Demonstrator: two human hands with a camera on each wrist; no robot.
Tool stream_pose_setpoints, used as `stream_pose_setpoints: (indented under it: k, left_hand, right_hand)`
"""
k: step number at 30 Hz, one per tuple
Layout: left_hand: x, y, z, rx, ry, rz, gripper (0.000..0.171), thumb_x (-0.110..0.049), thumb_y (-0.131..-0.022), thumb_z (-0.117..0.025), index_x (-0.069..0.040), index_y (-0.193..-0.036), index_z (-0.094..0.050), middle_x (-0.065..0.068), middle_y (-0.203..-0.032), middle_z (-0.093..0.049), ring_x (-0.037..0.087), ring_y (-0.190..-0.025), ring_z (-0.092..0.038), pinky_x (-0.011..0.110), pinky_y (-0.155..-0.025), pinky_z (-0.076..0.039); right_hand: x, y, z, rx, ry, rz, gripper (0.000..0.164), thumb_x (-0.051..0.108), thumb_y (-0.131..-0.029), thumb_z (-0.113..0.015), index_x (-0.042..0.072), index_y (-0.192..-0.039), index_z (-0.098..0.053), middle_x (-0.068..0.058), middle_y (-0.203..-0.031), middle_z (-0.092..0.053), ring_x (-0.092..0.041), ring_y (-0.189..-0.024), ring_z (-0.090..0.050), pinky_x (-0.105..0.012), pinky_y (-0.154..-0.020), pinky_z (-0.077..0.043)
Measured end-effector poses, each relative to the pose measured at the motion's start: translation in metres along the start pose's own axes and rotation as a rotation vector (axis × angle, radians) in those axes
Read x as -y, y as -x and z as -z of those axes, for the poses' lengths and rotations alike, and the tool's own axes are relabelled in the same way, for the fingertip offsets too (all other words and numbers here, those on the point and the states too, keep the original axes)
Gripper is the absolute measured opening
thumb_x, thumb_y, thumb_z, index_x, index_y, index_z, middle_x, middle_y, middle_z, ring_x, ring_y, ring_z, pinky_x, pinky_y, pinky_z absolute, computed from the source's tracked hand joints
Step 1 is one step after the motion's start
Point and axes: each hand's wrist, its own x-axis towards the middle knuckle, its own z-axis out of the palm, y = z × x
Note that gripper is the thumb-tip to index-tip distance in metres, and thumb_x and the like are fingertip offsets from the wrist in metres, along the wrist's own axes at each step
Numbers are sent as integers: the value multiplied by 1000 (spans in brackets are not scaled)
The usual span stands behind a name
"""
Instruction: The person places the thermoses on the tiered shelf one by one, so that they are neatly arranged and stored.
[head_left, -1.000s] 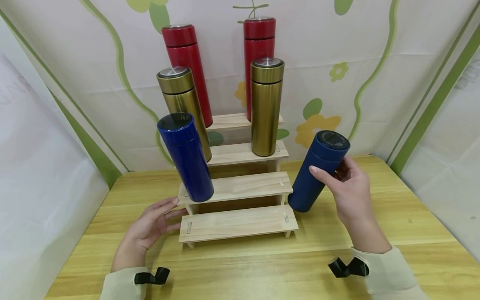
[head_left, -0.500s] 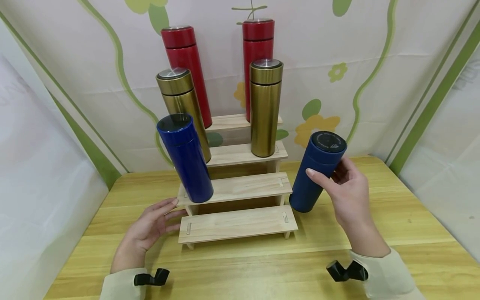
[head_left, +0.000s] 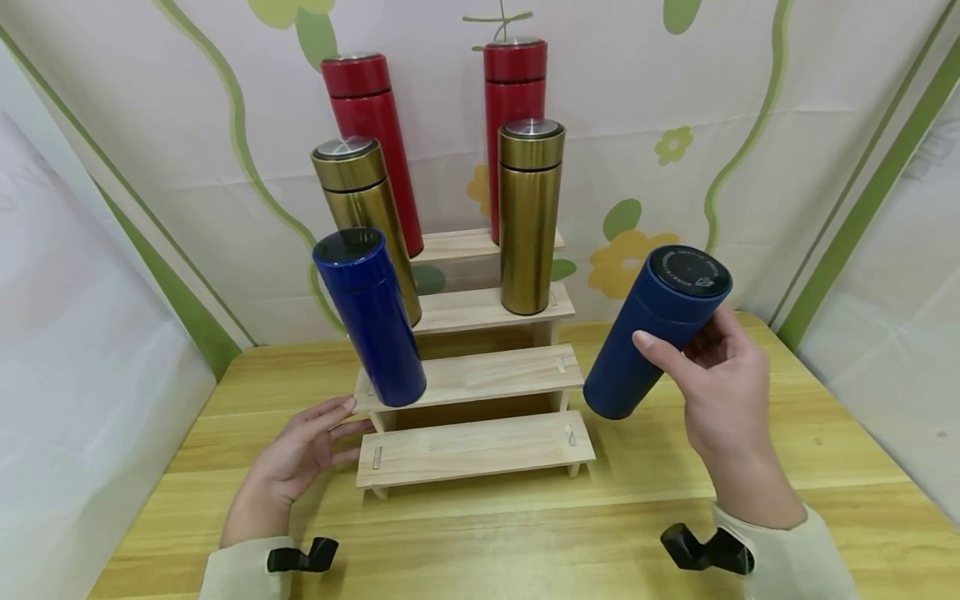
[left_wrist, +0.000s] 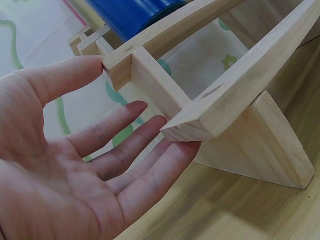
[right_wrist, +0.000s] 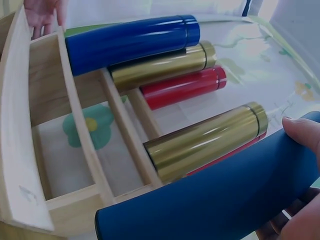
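My right hand point(head_left: 723, 379) grips a matte dark-blue thermos flask point(head_left: 637, 358) with a black lid top, thumb on the near side. The flask leans to the right, beside the right end of a stepped wooden stand point(head_left: 476, 450). At the stand's left end, my left hand point(head_left: 307, 450) has its fingers spread; in the left wrist view the thumb and a fingertip touch the board ends. A glossy blue flask point(head_left: 371, 321) stands at the left of the second step from the front. Behind it are two gold flasks point(head_left: 531, 225) and two red flasks point(head_left: 516, 100).
The stand rests on a wooden table point(head_left: 480, 550). A pale patterned cloth backdrop point(head_left: 637, 75) rises behind, with white side sheets left and right. The lowest step point(head_left: 450, 454) has no flask on it.
The right hand and the dark-blue flask shift slightly left, then move right and up, away from the stand, the flask leaning more. The left hand and the other flasks stay put.
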Motion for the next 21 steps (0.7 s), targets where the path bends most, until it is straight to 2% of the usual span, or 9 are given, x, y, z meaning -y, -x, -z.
stream_pose_setpoints:
  k: [6, 9, 12, 15, 18, 21]
  left_hand:
    - [-1, 2, 1, 9, -7, 1, 56, -29, -115, -51, 1, -160, -37, -11, -140, -63, 12, -130, -64, 42, -106, -57]
    - [0, 3, 0, 6, -13, 3, 62, -29, -115, -50, 4, -163, -31, -3, -150, -58, 12, -130, -64, 41, -106, -57]
    - [-1, 3, 0, -5, -22, 5, 66, -30, -115, -49, 6, -165, -24, 9, -164, -45, 11, -130, -64, 40, -105, -58]
    - [-1, 3, -1, -9, -28, 8, 65, -30, -115, -49, 6, -165, -25, 18, -172, -32, 13, -131, -63, 41, -106, -57]
    - [0, 3, -2, -6, -29, 7, 64, -30, -115, -50, 5, -164, -29, 22, -175, -25, 15, -133, -63, 42, -107, -57]
    - [0, 3, -4, -5, -22, 5, 62, -30, -115, -51, 4, -163, -31, 22, -175, -26, 18, -135, -62, 43, -107, -57]
  right_hand:
    - [14, -4, -10, 18, -60, 57, 61, -17, -89, -75, 3, -144, -64, -14, -133, -68, -29, -118, -66, -25, -96, -60]
    - [19, -8, -16, 51, -67, 60, 61, -15, -89, -77, 4, -145, -64, -14, -134, -69, -29, -119, -66, -25, -97, -60]
    - [22, -13, -26, 92, -63, 61, 61, -13, -89, -79, 5, -146, -64, -13, -134, -69, -29, -118, -67, -26, -98, -60]
    - [23, -18, -36, 131, -43, 61, 59, -9, -90, -80, 6, -145, -64, -12, -132, -70, -28, -117, -67, -26, -97, -60]
    - [22, -22, -46, 160, -14, 59, 57, -5, -91, -82, 8, -144, -65, -10, -130, -71, -27, -114, -68, -25, -96, -61]
    - [21, -26, -55, 178, 1, 48, 57, -1, -91, -83, 10, -144, -65, -9, -130, -70, -27, -115, -68, -25, -96, -60]
